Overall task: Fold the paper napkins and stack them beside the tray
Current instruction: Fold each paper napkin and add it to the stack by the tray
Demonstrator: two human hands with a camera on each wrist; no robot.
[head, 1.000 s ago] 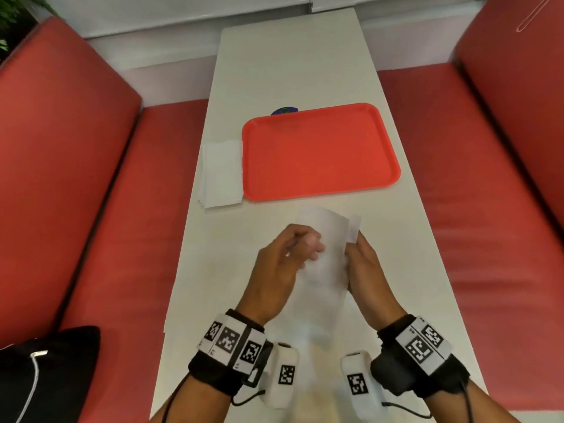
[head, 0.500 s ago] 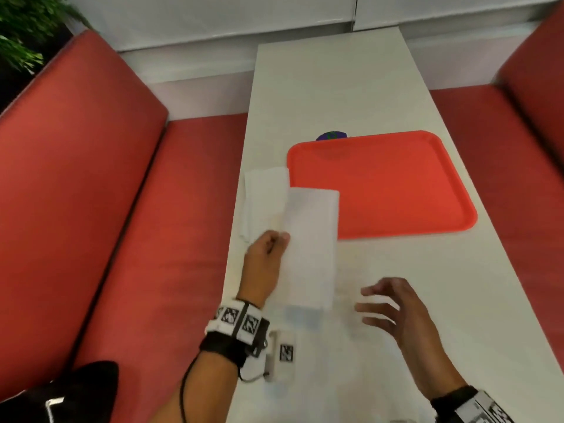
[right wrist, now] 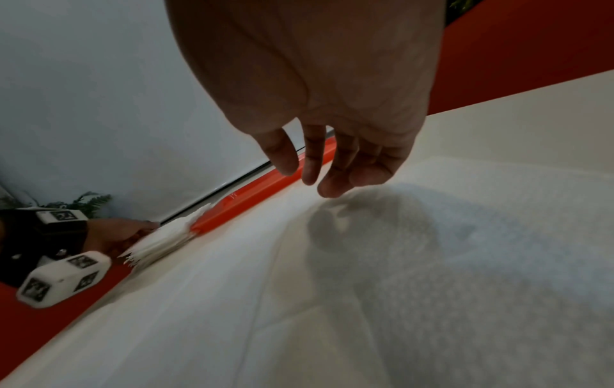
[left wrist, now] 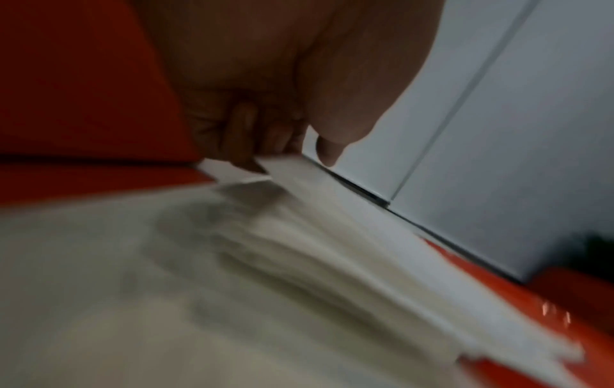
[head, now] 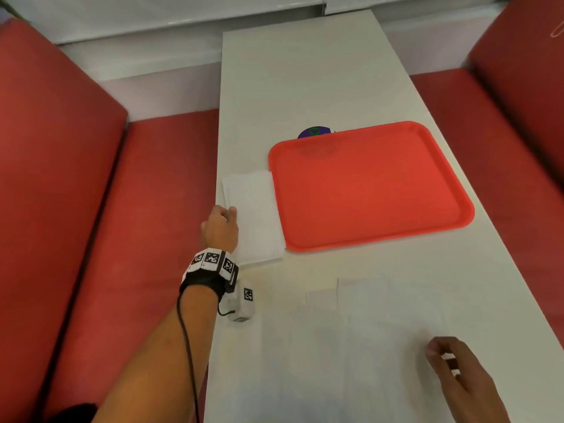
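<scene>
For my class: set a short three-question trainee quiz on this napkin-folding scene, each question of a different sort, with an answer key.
1. True or false: the stack of folded napkins lies inside the orange tray.
2. Multiple choice: the left hand is at
A. the stack's outer edge
B. the tray's far rim
C. the red bench
3. Fill in: the right hand hovers over the unfolded napkins with its fingers ____ and holding nothing.

Key
1. False: the stack lies on the table, against the tray's left side.
2. A
3. relaxed
</scene>
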